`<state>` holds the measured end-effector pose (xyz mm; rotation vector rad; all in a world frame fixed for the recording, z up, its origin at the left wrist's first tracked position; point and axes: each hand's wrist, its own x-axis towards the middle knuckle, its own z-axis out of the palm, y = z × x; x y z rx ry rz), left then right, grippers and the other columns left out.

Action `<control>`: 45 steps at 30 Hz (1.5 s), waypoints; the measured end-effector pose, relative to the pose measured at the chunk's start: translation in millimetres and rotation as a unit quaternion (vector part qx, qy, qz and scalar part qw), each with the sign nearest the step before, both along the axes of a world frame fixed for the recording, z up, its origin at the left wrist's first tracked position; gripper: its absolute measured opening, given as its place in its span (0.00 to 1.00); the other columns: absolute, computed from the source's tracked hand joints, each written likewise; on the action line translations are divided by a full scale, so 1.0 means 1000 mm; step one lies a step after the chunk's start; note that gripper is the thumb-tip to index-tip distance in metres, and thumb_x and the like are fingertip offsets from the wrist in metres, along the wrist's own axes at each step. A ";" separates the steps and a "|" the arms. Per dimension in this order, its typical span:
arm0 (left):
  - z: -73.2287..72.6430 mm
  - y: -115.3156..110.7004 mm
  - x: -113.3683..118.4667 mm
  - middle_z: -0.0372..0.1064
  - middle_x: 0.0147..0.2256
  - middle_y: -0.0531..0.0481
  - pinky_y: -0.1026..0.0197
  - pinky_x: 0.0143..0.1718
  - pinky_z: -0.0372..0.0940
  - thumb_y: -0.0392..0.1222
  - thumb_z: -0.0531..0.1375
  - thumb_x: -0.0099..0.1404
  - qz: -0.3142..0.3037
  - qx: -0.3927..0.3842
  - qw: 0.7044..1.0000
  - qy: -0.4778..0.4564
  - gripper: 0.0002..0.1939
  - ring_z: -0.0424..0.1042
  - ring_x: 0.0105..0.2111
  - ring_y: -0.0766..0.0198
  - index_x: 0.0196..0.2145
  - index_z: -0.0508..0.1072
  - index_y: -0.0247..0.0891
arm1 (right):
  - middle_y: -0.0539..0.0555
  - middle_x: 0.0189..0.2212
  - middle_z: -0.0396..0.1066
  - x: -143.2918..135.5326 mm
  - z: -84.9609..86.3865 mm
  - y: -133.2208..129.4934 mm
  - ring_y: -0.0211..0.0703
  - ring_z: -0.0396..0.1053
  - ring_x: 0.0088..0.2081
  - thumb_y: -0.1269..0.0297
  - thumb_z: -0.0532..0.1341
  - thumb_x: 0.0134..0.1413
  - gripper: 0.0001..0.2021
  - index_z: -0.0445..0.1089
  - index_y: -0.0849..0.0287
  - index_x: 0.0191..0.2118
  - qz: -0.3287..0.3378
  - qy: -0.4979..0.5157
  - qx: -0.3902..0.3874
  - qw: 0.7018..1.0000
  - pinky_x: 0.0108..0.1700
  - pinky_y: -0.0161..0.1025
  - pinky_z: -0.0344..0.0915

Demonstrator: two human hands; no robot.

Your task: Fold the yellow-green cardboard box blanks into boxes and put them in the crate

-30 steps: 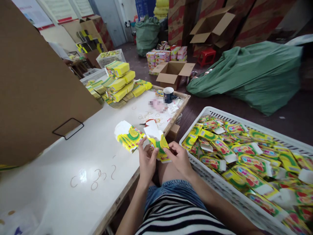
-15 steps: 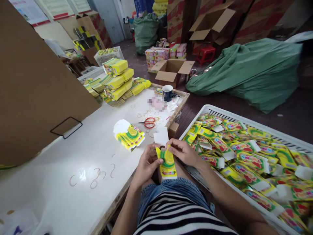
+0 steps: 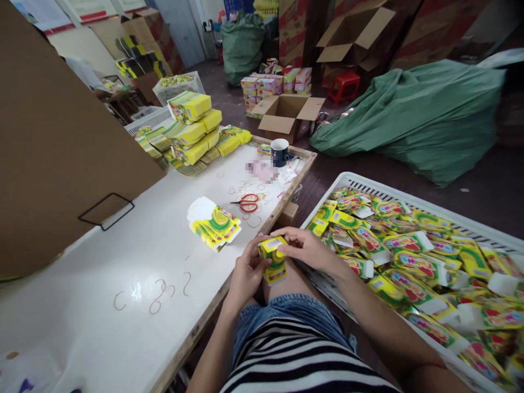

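Observation:
Above my lap, a small yellow and green printed carton [image 3: 273, 261] is held between both hands. My left hand [image 3: 249, 267] is closed around its left side, the thumb across the front. My right hand [image 3: 301, 248] has its fingers on the upper right, at the end panel with a barcode, which is folded down over the top. A fanned stack of flat cartons [image 3: 215, 224] lies on the white table [image 3: 102, 273] to the left. Red-handled scissors [image 3: 246, 202] rest beyond it among loose rubber bands.
On the right stands a white plastic crate [image 3: 347, 180] full of folded cartons [image 3: 409, 245]. Bundled flat cartons [image 3: 192, 134] are piled at the table's far end, near a dark mug [image 3: 280, 153]. A large cardboard sheet [image 3: 73, 147] blocks the left. Green sacks [image 3: 417, 120] lie beyond.
The carton's white end flap, which stood up before, is now folded over, with the barcode panel facing up. Both hands stay on the carton, my right fingers pressing at its top.

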<state>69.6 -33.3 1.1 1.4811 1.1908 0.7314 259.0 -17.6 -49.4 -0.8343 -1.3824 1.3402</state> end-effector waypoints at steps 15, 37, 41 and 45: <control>-0.005 0.000 0.006 0.70 0.52 0.40 0.55 0.47 0.69 0.39 0.63 0.60 0.012 -0.031 0.996 -0.080 0.27 0.71 0.50 0.54 0.56 0.60 0.39 | 0.45 0.22 0.68 -0.013 0.014 0.002 0.40 0.67 0.25 0.68 0.63 0.53 0.17 0.65 0.57 0.49 -0.085 -0.331 0.020 0.940 0.30 0.34 0.57; -0.037 0.023 0.040 0.68 0.53 0.40 0.44 0.59 0.60 0.51 0.62 0.60 -0.058 0.080 0.992 0.081 0.26 0.68 0.55 0.52 0.54 0.65 0.42 | 0.61 0.39 0.71 0.161 -0.147 -0.136 0.54 0.67 0.42 0.62 0.56 0.60 0.15 0.72 0.61 0.49 -0.483 -0.500 -0.252 0.673 0.45 0.46 0.63; -0.034 0.020 0.038 0.69 0.52 0.39 0.43 0.59 0.61 0.52 0.62 0.61 -0.055 0.094 0.989 0.100 0.25 0.69 0.54 0.52 0.53 0.66 0.40 | 0.63 0.52 0.66 0.155 -0.179 -0.138 0.57 0.61 0.52 0.59 0.59 0.57 0.20 0.68 0.58 0.55 -0.478 -0.507 -0.238 0.676 0.53 0.50 0.58; -0.030 0.019 0.032 0.70 0.52 0.39 0.44 0.59 0.61 0.52 0.61 0.61 -0.057 0.101 0.986 0.119 0.25 0.69 0.54 0.52 0.53 0.67 0.40 | 0.72 0.57 0.59 0.163 -0.197 -0.134 0.65 0.56 0.56 0.57 0.57 0.58 0.26 0.62 0.66 0.59 -0.507 -0.504 -0.264 0.648 0.54 0.57 0.53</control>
